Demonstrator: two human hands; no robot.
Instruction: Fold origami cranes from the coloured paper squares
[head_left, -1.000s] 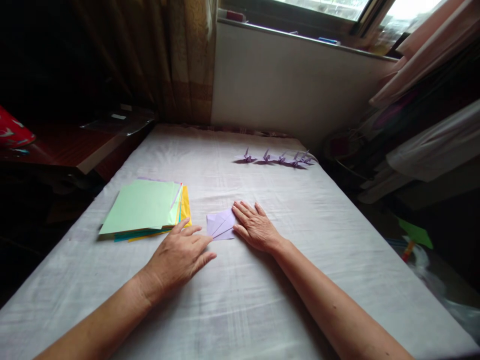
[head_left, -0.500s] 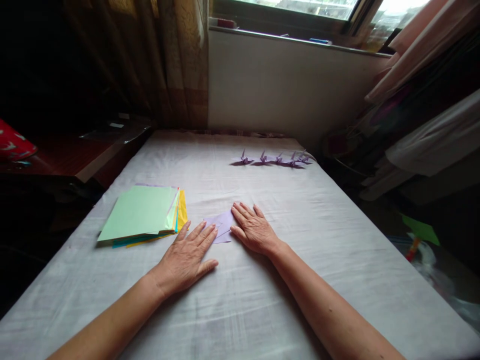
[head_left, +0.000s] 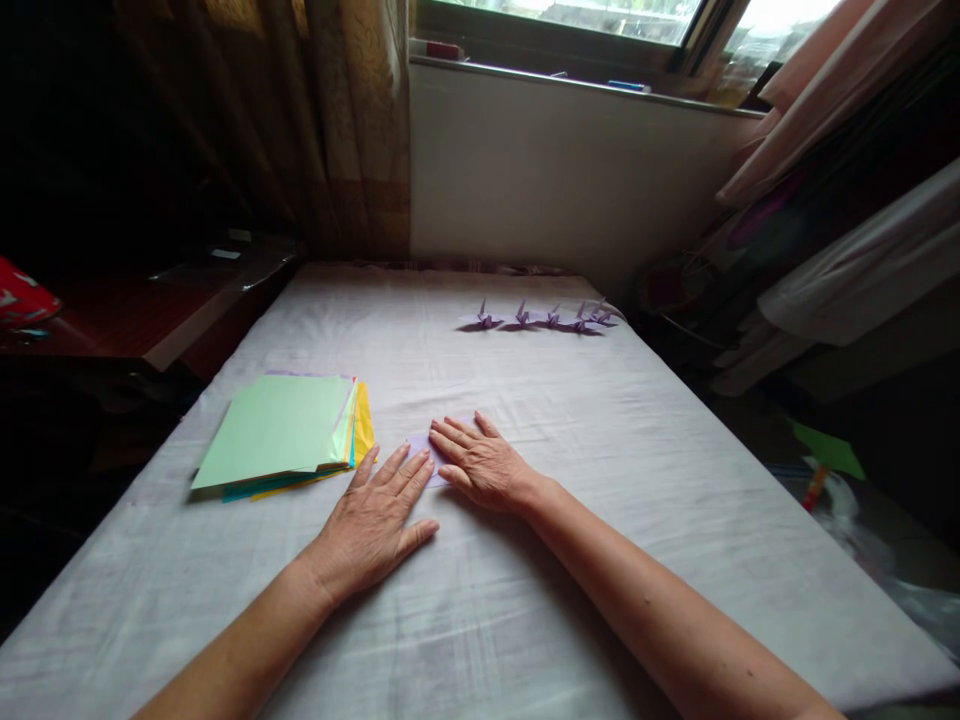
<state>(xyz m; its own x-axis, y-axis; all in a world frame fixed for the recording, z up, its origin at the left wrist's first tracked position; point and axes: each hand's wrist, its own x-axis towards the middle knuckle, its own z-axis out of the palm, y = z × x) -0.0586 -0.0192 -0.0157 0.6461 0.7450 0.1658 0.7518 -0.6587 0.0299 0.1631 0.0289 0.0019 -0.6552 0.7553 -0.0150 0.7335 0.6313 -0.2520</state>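
Observation:
A small folded sheet of purple paper [head_left: 420, 444] lies flat on the white cloth, mostly covered by my hands. My left hand [head_left: 379, 515] rests with fingers spread, its fingertips on the paper's left part. Over the paper's right part lies my right hand [head_left: 484, 465], palm down and fingers stretched out. Just left of my hands is a stack of coloured paper [head_left: 274, 425], pale green on top, with yellow and blue edges sticking out. Several purple paper cranes [head_left: 523, 316] stand in a row near the far edge.
The white cloth [head_left: 645, 560] covers the table. A dark red wooden surface [head_left: 105, 325] adjoins at the left, holding a red object [head_left: 26, 295]. Clothes [head_left: 885, 280] hang at the right above a green sheet [head_left: 829, 450]. A curtain [head_left: 337, 130] hangs behind.
My right hand has slid left across the purple paper and now covers more of it. My left hand has stayed in place. The view has shifted slightly.

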